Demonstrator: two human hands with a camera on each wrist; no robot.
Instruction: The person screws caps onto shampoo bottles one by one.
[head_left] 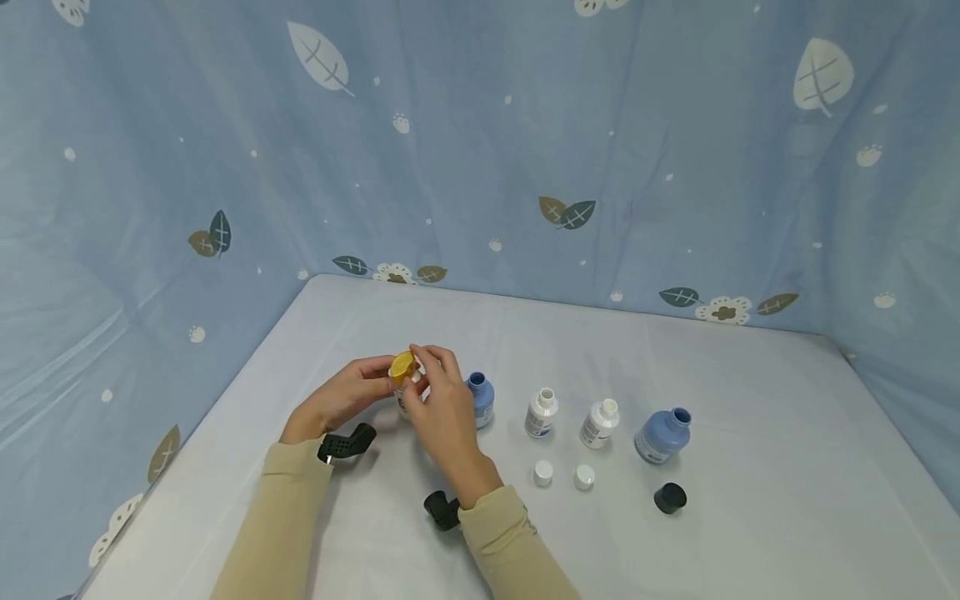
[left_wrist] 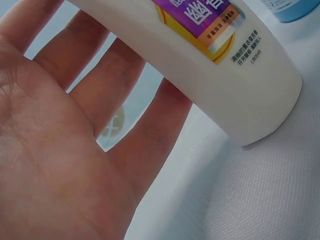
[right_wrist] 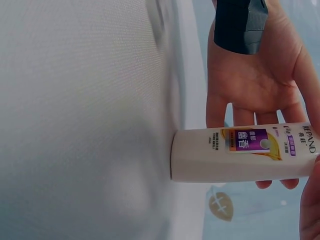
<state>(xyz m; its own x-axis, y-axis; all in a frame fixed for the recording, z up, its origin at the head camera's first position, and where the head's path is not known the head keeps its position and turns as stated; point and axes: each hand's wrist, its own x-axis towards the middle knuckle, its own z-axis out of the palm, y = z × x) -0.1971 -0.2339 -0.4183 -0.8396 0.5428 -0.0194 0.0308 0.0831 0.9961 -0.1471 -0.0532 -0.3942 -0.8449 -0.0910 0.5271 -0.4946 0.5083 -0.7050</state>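
A white toiletry bottle with a purple and yellow label stands nearly upright, its base right at the tabletop. My left hand grips it near the top, fingers passing behind it in the right wrist view. On its top is a yellow cap. My right hand pinches this cap between thumb and fingers from the right side. In the left wrist view the bottle's lower body slants past the left fingers. The right hand covers part of the bottle in the head view.
Just right of the hands stands an uncapped blue bottle. Farther right are two small white bottles and another uncapped blue bottle. Two white caps and a black cap lie in front. A patterned blue curtain surrounds the white table.
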